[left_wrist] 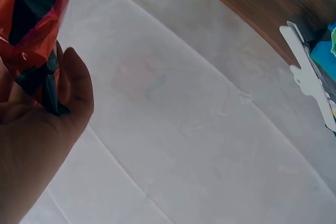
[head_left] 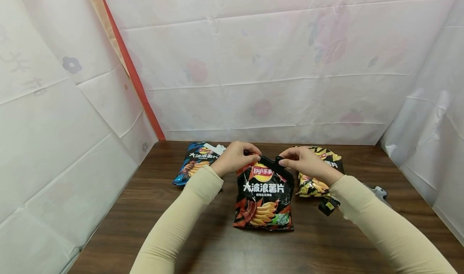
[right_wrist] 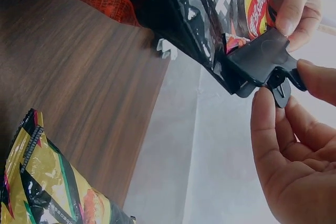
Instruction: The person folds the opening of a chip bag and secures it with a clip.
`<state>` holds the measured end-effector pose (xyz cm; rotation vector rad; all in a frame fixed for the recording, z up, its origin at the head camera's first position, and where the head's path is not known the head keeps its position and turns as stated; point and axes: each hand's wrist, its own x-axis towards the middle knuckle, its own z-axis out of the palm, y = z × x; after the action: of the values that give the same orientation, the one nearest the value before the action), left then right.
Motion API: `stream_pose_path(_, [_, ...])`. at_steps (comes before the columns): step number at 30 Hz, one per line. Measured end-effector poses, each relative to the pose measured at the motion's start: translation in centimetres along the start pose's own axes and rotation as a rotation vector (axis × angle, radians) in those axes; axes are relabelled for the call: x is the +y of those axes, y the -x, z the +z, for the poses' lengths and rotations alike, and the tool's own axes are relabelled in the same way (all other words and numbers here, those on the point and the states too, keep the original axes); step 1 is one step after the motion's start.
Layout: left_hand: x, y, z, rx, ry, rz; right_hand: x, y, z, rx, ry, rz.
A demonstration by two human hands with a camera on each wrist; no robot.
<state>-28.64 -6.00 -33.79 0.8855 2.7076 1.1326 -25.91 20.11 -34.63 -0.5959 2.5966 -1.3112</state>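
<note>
A black and red bag of Lay's chips point(head_left: 264, 193) hangs upright between both hands, its printed front facing me. My left hand point(head_left: 235, 158) pinches the top left corner, and in the left wrist view the foil point(left_wrist: 31, 40) is crumpled between the fingers. At the top right, my right hand point(head_left: 306, 161) pinches the handles of a black bag clip point(right_wrist: 262, 59) between thumb and fingers. The clip's wide jaw lies across the folded top edge of the bag. In the right wrist view the left fingertips touch the clip's far end.
Behind on the left lies a blue chip bag point(head_left: 192, 163) with a white clip point(head_left: 216, 148) at its top. A yellow and black chip bag point(head_left: 313, 185) lies behind the right hand. A small black item point(head_left: 328, 206) and a grey clip point(head_left: 380, 192) are near the right forearm.
</note>
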Motion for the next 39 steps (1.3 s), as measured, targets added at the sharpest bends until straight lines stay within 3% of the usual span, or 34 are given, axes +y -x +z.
stream_pose_path(9, [-0.2,0.4,0.3,0.117,0.066,0.01,0.5,-0.2,0.1,0.007,-0.041,0.008])
stream_pose_path(17, [-1.2,1.4,1.0,0.263,0.191,-0.059,0.5,-0.1,0.1,0.01,-0.067,0.028])
stream_pose_path(21, [-1.8,2.2,1.2,0.282,0.301,-0.095,0.5,0.0,0.1,0.014,-0.067,0.024])
stream_pose_path(28, [-2.9,3.6,2.2,0.323,0.393,-0.149,0.6,0.2,0.0,0.007,-0.082,0.049])
stream_pose_path(39, [-3.7,5.9,4.3,0.251,0.544,-0.3,0.8,-0.1,0.4,0.024,-0.135,0.062])
